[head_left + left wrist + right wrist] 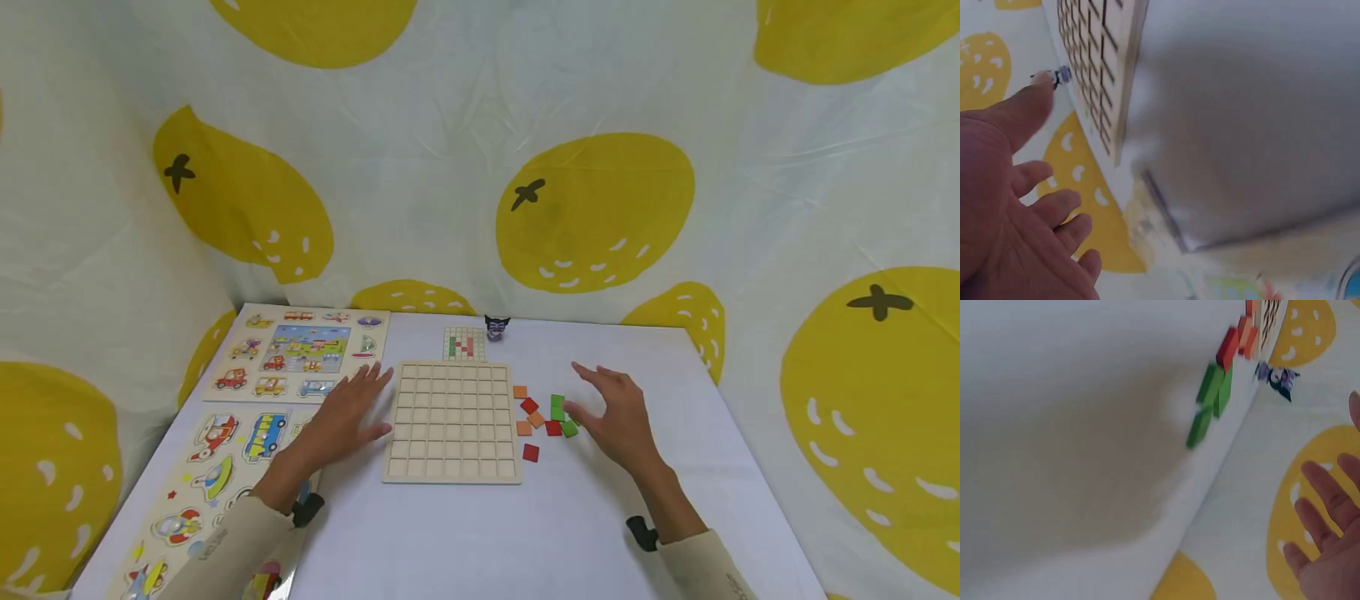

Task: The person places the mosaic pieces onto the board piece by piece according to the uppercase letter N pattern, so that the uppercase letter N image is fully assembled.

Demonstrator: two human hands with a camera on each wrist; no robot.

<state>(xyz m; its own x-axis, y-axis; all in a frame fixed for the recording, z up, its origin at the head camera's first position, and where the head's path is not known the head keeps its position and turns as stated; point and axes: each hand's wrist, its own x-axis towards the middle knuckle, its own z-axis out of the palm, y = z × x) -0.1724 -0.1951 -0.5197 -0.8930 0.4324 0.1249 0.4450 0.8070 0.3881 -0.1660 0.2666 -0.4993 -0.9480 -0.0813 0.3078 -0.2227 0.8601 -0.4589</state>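
A pale wooden grid board (452, 423) with rows of square cells lies in the middle of the table. My left hand (352, 417) hovers by its left edge, fingers spread and holding nothing. To the board's right lie several small square tiles: orange ones (523, 428), red ones (531, 452) and green ones (557, 407). My right hand (618, 417) is just right of the green tiles, its fingers apart and nothing in them; it partly hides one green tile. Behind the board is a small pattern card (464, 343) with green and red squares.
A small dark figurine (496, 327) stands beside the card. Two picture puzzle boards lie at the left: one with a town scene (305, 348) at the back, one with vehicles (217, 475) nearer, partly under the left arm. A fruit-patterned cloth (450, 208) hangs behind the table.
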